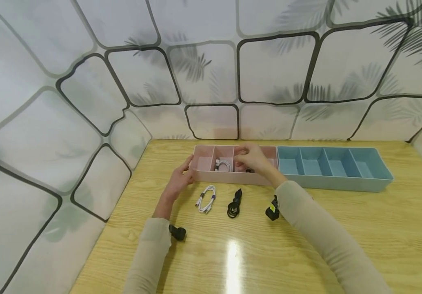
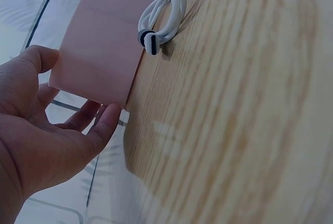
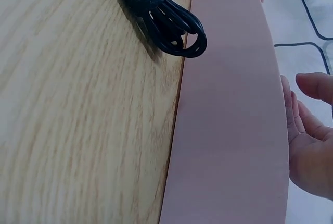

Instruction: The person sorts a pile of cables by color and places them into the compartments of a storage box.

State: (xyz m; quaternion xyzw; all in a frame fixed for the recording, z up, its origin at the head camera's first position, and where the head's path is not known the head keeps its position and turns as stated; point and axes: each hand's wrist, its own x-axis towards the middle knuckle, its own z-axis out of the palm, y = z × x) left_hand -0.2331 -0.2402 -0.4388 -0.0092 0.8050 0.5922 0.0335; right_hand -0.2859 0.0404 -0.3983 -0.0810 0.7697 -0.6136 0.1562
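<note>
One bare left hand [image 1: 177,181] is touching the left end of a long pink plastic tray [image 1: 229,177], fingers spread — the right hand [image 1: 254,158] is hanging over a compartment, and whether it is grasping anything I cannot tell. Just left of that hand, a coiled white cable [image 1: 224,161] is sitting inside. In front, a looped, tied white cable [image 1: 200,200] and a bundled black cable [image 1: 234,208] are lying on the wood-grained bench [image 1: 288,253]; a blue divided tray [image 1: 343,182] is standing rightward.

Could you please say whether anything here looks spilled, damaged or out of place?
Nothing stands out: the white USB cable and black cable lie bundled before the pink divided tray, which lines up with the blue divided tray.
</note>
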